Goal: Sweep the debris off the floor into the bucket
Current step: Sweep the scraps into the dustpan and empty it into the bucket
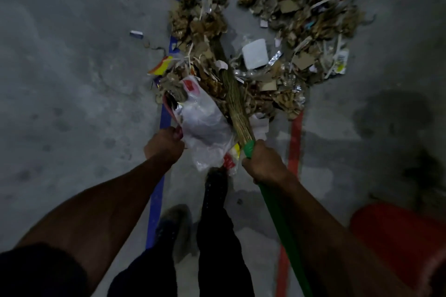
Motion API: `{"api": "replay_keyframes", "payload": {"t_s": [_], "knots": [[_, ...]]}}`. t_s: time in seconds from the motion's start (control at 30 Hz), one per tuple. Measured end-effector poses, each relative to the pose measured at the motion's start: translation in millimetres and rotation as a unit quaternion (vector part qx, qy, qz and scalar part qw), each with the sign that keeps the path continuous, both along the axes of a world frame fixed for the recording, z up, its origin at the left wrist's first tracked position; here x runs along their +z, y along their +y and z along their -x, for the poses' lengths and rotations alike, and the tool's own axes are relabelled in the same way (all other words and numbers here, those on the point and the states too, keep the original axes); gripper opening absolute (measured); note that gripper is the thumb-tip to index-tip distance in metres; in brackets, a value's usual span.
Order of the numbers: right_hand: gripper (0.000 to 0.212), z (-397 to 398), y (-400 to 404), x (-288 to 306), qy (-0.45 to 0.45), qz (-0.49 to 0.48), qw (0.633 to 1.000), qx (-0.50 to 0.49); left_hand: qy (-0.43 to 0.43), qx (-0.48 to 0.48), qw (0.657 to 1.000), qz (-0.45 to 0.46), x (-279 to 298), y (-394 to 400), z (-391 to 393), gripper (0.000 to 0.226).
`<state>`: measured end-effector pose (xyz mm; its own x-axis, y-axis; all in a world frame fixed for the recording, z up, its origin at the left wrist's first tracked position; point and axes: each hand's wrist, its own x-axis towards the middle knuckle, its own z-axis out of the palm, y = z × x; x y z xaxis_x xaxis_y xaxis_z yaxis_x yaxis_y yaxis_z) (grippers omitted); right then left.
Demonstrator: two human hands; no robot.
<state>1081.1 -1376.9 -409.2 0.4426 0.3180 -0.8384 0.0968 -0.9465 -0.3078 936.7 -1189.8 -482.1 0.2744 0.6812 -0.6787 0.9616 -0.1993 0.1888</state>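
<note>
Debris [265, 38] lies just ahead of your broom [237, 108], gripped by your right hand [264, 164]; left hand [166, 143] pinches the dustpan's pink edge [169, 108]; bucket [400, 243] sits behind-right of the broom.

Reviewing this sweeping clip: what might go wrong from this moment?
The left hand grips a dustpan already heaped with a plastic bag; it may spill when lifted. The red bucket sits behind, right, so the carry is awkward. The broom in the right hand may scatter light scraps.
</note>
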Motion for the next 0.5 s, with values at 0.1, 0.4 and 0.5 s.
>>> {"api": "replay_keyframes", "payload": {"t_s": [0.1, 0.4, 0.5], "knots": [[0.047, 14.4, -7.1, 59.9, -0.004, 0.0, 1.0, -0.01, -0.021, 0.004, 1.0, 0.004, 62.2, -5.2, 7.9, 0.017], [0.04, 111.3, -30.4, 211.6, -0.096, -0.028, 0.995, -0.021, -0.079, -0.003, 0.997, -0.024, 220.0, -13.3, 79.4, 0.02], [0.038, 151.4, -38.9, 252.2, -0.129, -0.034, 0.99, -0.037, -0.109, -0.035, 0.992, -0.051, 258.1, -11.8, 106.7, 0.019]]}}
